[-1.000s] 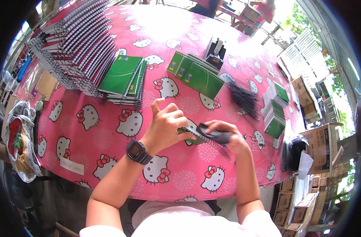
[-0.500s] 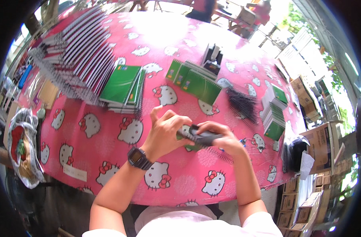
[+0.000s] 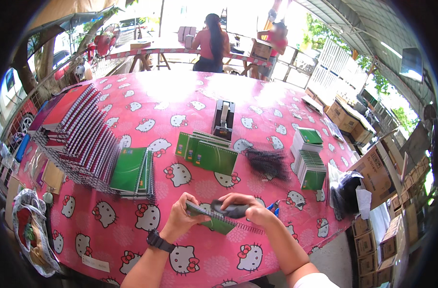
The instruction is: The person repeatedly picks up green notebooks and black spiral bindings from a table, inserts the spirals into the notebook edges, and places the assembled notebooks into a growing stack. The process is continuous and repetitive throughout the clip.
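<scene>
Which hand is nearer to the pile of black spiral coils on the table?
Right. The right hand is on the near side of the black coils, apart from them; the left hand is farther away, to their near left.

A pink-covered table (image 3: 219, 254) bears stacked spiral notebooks (image 3: 80, 144), green booklets (image 3: 214, 161), seemingly black coils (image 3: 267, 162).

A red fan (image 3: 102, 44) stands in the left background, and brown cardboard boxes (image 3: 365, 245) are stacked at lower right.
</scene>
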`<action>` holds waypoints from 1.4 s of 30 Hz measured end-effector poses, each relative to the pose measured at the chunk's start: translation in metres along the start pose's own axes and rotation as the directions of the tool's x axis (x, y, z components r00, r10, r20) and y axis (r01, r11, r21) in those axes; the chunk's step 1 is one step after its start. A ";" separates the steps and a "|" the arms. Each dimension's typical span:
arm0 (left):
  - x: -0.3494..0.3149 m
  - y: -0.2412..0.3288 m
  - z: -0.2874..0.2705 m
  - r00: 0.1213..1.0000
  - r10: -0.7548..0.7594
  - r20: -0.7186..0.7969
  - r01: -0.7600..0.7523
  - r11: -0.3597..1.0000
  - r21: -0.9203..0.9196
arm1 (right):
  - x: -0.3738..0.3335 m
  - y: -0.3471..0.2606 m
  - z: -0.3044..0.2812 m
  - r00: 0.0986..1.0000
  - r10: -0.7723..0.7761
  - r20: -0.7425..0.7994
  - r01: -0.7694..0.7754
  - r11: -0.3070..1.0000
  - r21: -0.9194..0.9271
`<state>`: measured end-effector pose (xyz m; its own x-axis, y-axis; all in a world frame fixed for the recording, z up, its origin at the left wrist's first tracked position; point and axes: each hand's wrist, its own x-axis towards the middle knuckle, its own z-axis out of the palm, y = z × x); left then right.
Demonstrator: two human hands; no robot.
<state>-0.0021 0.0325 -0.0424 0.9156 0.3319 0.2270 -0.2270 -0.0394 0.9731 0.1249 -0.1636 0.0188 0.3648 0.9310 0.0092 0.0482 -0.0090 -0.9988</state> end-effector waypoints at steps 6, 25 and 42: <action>-0.003 0.006 0.004 0.998 -0.030 0.059 0.027 0.998 0.057 | 0.002 0.008 0.002 0.996 0.032 -0.083 -0.040 0.995 -0.092; -0.003 0.004 -0.003 0.990 -0.046 0.130 0.031 0.993 0.112 | 0.016 0.012 0.023 0.992 -0.074 -0.097 0.038 0.944 -0.327; -0.001 0.035 0.009 0.994 0.026 0.107 -0.018 0.997 -0.075 | 0.013 -0.032 0.045 0.913 -0.399 -0.087 0.209 0.639 -0.740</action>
<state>-0.0076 0.0221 -0.0078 0.9395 0.2283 0.2554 -0.2679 0.0253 0.9631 0.0860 -0.1350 0.0491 0.3945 0.8218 0.4112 0.7952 -0.0811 -0.6009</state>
